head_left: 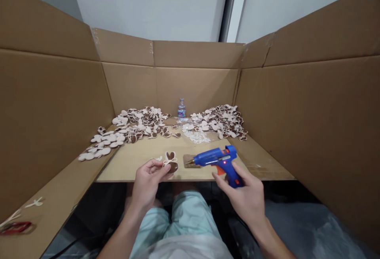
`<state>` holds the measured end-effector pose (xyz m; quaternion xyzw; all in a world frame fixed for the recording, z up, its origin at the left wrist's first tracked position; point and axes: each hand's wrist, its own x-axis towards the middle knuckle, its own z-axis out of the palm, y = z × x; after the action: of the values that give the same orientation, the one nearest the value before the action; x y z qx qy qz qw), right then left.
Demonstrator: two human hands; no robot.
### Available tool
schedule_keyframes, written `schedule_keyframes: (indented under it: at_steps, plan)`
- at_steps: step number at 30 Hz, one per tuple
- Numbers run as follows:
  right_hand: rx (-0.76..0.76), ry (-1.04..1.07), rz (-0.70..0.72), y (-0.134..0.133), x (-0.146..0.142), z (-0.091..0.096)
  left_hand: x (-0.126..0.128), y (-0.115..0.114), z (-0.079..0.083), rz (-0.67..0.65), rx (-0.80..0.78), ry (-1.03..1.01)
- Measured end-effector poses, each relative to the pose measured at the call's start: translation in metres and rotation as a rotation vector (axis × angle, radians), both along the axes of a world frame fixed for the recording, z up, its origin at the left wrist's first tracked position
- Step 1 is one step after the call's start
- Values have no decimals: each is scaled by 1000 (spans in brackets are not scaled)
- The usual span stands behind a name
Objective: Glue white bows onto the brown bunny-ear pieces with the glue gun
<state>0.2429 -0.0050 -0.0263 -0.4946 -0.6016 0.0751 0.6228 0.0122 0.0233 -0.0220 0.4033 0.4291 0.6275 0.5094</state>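
At lower centre our left hand (150, 178) pinches a brown rabbit-shaped piece (172, 167), its bow (169, 161) already on; our right hand (247, 192) wraps around a blue glue gun (214, 157), nozzle (190, 161) clear. We cannot tell how much of the heaps (222, 121), middle left and middle right, is finished.

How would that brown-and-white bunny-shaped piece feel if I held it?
The bunny piece is probably light: it's small and flat. It seems stiff: the left hand pinches one side, yet the rest doesn't sag. Its cream string bow looks thin, so may bend.
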Motion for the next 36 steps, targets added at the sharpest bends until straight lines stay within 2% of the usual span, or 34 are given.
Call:
schedule_keyframes:
  at_steps: [4,7,9,12,14,19,24,26,29,31,33,36]
  plan:
    - [-351,277,198,4,4,3,-5,8,-2,51,-2,86]
    - [-423,398,314,18,10,-3,-12,15,-4,113,26,170]
    - [-381,303,237,32,16,-11,-17,16,-3,123,38,142]
    - [-309,-92,-68,57,27,-27,-22,14,1,80,63,28]
    - [-307,-265,-175,71,32,-41,-23,9,6,37,83,-29]
    - [-325,-368,-225,89,34,-72,-20,-5,19,-38,76,-104]
    - [-310,-440,-243,95,33,-91,-23,-11,25,-65,75,-105]
    - [-299,-462,-252,95,33,-95,-29,-6,23,-25,93,-74]
    - [-254,-479,-300,91,28,-94,-42,5,17,103,120,-14]
    - [-206,-493,-228,87,16,-88,-50,11,13,168,122,-10]
    - [-191,-536,-38,87,-7,-81,-55,14,12,196,122,-36]
    - [-235,-632,216,96,-58,-71,-58,13,13,224,138,-84]
